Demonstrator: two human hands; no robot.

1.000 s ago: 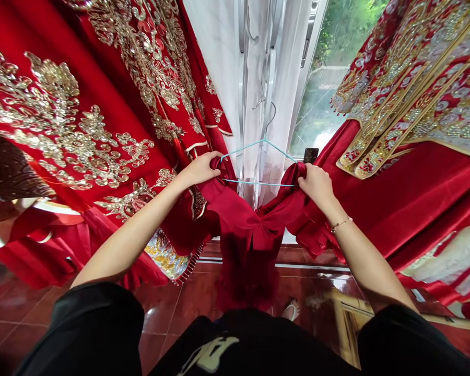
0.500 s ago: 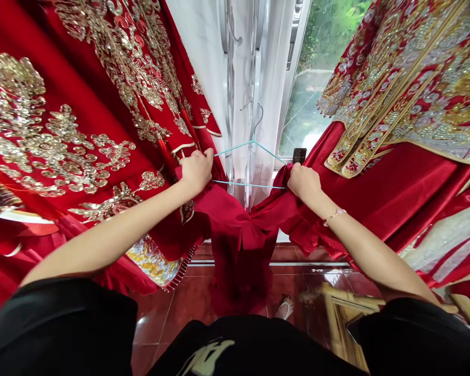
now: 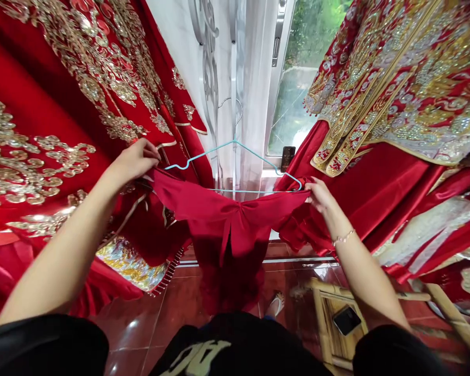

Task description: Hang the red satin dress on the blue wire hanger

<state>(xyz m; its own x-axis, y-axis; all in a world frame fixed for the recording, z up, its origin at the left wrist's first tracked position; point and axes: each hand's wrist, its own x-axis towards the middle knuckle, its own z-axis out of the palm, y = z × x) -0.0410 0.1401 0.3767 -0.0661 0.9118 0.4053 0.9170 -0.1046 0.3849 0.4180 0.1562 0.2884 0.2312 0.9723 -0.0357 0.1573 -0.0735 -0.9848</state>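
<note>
Shiny red floor tiles (image 3: 137,324) lie under everything, and at the top of the frame a white sheer curtain (image 3: 254,78) hangs beside a window (image 3: 297,89) with green leaves outside.

On the far left, a red robe with gold sequin embroidery (image 3: 62,68) fills the upper left of the frame. Below it, the person's left arm reaches up, and the left hand (image 3: 135,159) is raised with its fingers loosely bent. This hand is just beside the corner of a red satin garment (image 3: 227,224), but one cannot tell if it pinches the cloth or has let it go.

In the middle, the garment hangs in a wide sag between the two hands, and its lower part falls toward the floor. A light blue wire hanger (image 3: 235,151) is behind its top edge, with the hook upward against the curtain. The left end of the hanger is showing free of the cloth, and the right end is inside the gathered fabric.

The right hand (image 3: 321,196), with a thin bracelet (image 3: 342,238) on the wrist, is grasping the garment's top edge close to that hanger end. Further right, a heavily embroidered red and gold jacket (image 3: 391,89) hangs, and at lower right a bamboo stool (image 3: 337,318) carries a black phone (image 3: 347,320).
</note>
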